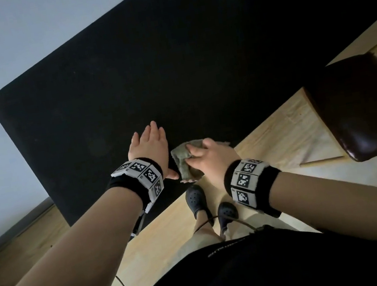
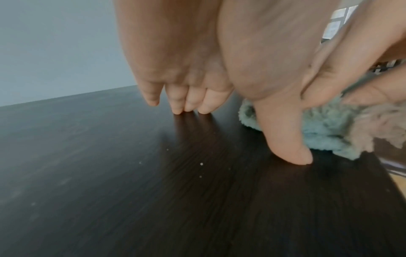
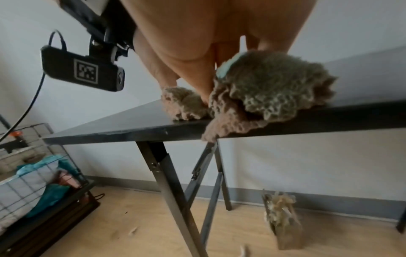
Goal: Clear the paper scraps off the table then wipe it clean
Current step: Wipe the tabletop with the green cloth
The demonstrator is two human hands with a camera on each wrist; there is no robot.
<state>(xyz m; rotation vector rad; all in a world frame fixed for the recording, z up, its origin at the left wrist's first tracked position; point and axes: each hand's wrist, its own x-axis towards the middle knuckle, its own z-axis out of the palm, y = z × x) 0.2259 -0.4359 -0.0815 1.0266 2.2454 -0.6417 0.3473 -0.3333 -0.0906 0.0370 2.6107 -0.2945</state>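
Soft terry cloth (image 1: 183, 159), light and floppy, is bunched at the counter (image 1: 169, 59) edge under the right hand (image 1: 207, 162), best gathered mid-bundle; the left hand (image 1: 149, 146) lies flat, released.

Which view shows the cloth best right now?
The right wrist view: the cloth fills the frame, bunched at the table edge and hanging over it. The head view shows it small, partly under the right hand. The left wrist view shows only a blurred part behind the thumb.

head: top-down on table (image 1: 169, 59) | wrist cams: close, low | all 3 share cloth (image 1: 183, 161)
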